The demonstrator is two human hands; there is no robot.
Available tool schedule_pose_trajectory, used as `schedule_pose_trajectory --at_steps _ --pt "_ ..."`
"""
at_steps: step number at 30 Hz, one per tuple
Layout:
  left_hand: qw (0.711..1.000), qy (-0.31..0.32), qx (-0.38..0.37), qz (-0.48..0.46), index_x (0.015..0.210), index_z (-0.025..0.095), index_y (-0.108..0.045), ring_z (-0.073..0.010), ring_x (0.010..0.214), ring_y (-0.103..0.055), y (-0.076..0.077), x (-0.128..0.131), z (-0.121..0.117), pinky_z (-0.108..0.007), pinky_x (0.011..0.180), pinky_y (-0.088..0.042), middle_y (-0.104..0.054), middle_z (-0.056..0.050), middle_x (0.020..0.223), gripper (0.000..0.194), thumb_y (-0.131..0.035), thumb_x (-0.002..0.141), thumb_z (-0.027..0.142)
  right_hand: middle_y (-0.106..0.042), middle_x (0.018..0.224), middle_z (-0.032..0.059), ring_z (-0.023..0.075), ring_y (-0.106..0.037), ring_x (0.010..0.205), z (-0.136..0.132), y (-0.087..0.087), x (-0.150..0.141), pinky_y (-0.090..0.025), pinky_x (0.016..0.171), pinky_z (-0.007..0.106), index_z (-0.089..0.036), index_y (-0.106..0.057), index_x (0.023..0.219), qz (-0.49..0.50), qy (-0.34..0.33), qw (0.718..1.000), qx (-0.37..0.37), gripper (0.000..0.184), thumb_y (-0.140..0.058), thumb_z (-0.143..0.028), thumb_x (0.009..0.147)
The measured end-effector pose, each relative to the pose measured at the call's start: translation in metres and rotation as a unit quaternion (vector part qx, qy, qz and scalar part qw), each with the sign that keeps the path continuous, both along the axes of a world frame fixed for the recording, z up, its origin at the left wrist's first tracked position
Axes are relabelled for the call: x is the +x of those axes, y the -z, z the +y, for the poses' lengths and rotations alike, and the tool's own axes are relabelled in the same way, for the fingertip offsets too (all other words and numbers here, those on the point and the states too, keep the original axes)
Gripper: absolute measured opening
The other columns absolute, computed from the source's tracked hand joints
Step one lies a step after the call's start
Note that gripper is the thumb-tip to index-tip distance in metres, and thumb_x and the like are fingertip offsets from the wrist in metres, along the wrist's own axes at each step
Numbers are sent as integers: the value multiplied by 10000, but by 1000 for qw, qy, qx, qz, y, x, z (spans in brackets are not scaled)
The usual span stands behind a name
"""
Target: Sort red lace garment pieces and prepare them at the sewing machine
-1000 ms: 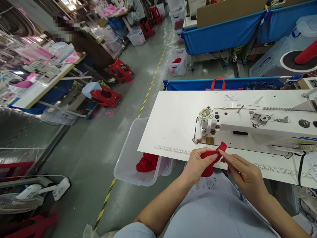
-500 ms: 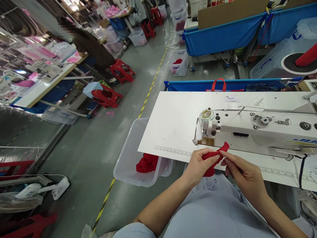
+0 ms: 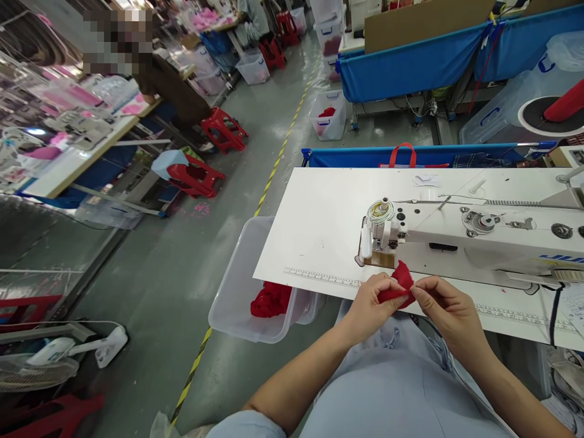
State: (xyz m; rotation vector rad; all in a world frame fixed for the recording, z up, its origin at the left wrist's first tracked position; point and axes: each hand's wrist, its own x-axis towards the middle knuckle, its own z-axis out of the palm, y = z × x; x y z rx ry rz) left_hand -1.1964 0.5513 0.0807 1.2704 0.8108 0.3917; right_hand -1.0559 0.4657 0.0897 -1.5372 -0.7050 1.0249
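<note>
A small piece of red fabric (image 3: 402,275) is held between my two hands over the front edge of the white sewing table (image 3: 314,213). My left hand (image 3: 376,302) is closed on its left part, thumb and fingers pinching the cloth. The fingertips of my right hand (image 3: 444,304) pinch its right edge, close to my left thumb. One corner of the fabric sticks up between the hands. Just beyond them stands a white sewing machine (image 3: 456,228), its needle end (image 3: 381,240) to the left. My fingers hide part of the cloth.
A clear plastic bin (image 3: 223,304) with red fabric (image 3: 271,300) stands on the floor under the table's left end. Blue cloth troughs (image 3: 410,73) lie behind the table. To the left, a person (image 3: 176,91) stands by another worktable, near red stools (image 3: 196,176) and a fan (image 3: 36,368).
The red fabric has been turned and gathered between my fingers; its lower part no longer hangs below my left hand. My right hand has shifted slightly, its fingers now more bent.
</note>
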Motion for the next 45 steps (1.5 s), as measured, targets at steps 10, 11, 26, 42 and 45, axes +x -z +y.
schedule_pose_trajectory --at_steps 10,11,26,42,45 --pt "970 108 215 42 1103 227 -595 -159 821 -574 8 -4 4 -287 748 -475 -624 -26 962 265 -640 863 329 -624 812 43 145 -577 641 0 13 6 -440 514 244 -228 -658 809 -325 -13 936 134 114 -605 -249 907" --pt "967 131 210 59 1106 234 -604 -151 786 -575 9 -2 4 -274 722 -463 -644 -7 920 249 -621 874 323 -636 852 51 147 -604 684 0 14 6 -450 535 237 -228 -650 835 -371 -28 914 162 109 -582 -191 912" --pt "925 206 245 206 1010 213 -633 -201 937 -631 37 4 2 -303 791 -481 -692 -41 1059 265 -454 849 103 -506 561 -57 105 -427 459 -19 4 2 -356 444 215 -251 -463 858 -34 -191 971 137 190 -387 -262 1033" --pt "955 261 -136 -49 1346 262 -412 -139 832 -607 8 -15 17 -257 721 -474 -622 -36 953 565 -686 858 343 -675 885 61 138 -468 560 -2 27 50 -412 516 283 -238 -694 1095 -118 -150 979 -70 562 -531 -706 830" --pt "960 252 -118 -32 1372 260 -372 -113 699 -564 -2 -17 20 -238 653 -446 -590 20 788 615 -689 854 360 -659 783 47 131 -485 545 5 31 46 -418 498 271 -202 -712 1027 48 -271 958 -77 624 -598 -750 752"
